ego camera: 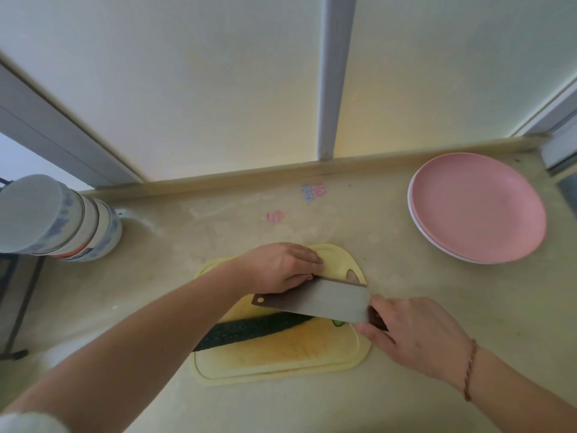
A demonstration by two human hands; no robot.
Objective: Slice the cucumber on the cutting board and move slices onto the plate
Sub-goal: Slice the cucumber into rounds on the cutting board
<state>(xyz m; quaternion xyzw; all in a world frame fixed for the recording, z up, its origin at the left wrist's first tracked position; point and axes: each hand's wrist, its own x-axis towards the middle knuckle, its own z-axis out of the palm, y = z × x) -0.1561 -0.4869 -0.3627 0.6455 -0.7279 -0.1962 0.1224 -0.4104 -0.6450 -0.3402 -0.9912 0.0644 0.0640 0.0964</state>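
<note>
On cutting board (281, 364) | right hand (415, 335) fingers grip cleaver (315, 303) | left hand (278, 267) fingers flat, together

bowls (59, 217): stacked, on their side, far left of bench (187, 232) | stickers (313, 191): pink and blue, near back edge | wall (187, 89): pale panels
</note>
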